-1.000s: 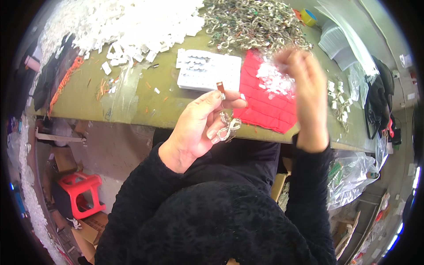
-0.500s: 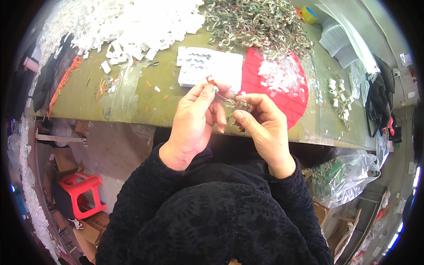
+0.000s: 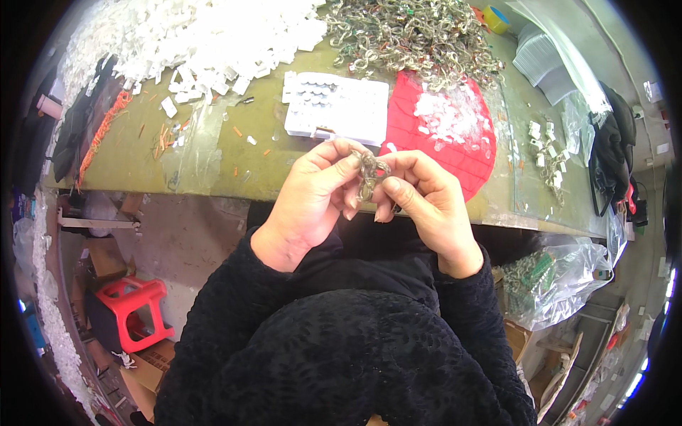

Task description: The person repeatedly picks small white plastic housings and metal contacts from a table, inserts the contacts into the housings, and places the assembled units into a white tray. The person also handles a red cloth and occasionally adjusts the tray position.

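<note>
Between my two hands, just over the table's near edge, is a small coiled bundle of thin greyish cord or wire. My left hand pinches its left side between thumb and fingers. From the other side my right hand is closed on it with thumb and forefinger. Just beyond my left fingertips lies a white tray or block with rows of dark curved marks. A red quilted cloth lies beyond my right hand, bearing a heap of small clear-white pieces.
A heap of small white blocks covers the far left. Many similar cord bundles are piled at the far middle. White pieces on cords lie at right. Below stand a red stool and a clear plastic bag.
The coil has moved left and turned upright between both hands. The orange-and-white end above my left fingers no longer shows there. My hands have come closer together.
</note>
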`<state>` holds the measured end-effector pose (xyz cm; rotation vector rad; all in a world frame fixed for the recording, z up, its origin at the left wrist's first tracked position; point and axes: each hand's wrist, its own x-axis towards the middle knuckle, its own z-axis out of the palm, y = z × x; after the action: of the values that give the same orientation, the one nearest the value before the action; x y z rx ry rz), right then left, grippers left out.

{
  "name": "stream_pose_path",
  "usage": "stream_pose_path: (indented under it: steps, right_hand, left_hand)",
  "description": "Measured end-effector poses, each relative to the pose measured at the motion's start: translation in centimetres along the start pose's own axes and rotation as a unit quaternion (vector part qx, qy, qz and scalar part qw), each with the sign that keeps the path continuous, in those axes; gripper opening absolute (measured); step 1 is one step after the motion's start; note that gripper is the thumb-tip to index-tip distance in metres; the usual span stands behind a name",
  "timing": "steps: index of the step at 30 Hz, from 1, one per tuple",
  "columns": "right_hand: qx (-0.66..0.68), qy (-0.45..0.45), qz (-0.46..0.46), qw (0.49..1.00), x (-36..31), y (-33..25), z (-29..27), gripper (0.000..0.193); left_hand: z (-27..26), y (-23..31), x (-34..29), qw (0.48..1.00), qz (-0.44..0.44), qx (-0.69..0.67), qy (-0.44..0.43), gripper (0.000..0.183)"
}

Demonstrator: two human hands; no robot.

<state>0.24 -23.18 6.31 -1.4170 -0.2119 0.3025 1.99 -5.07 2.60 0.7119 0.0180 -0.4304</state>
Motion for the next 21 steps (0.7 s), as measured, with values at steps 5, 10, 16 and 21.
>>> stream_pose_path:
  steps: [5,10,16,21]
  right_hand:
    - [0.047,0.019,-0.011,0.999,-0.4,-0.8,-0.6,0.023]
    - [0.148,0.002,-0.179,0.973,-0.3,-2.0,-1.7,0.02]
    - [-0.102,0.156,-0.228,0.956,3.4,-2.5,-8.2,0.032]
    - [-0.678,0.283,-0.245,0.633,6.8,-3.6,-9.9,0.031]
  left_hand:
    - [0.3,0.4,-0.2,0.99,0.042,0.128,0.036,0.008]
    - [1.0,0.8,-0.9,0.908,0.155,0.382,0.074,0.007]
    - [1.3,1.5,-1.0,0.951,-0.029,0.306,-0.021,0.007]
    - [1.5,0.9,-1.0,0.951,-0.036,0.308,-0.022,0.008]
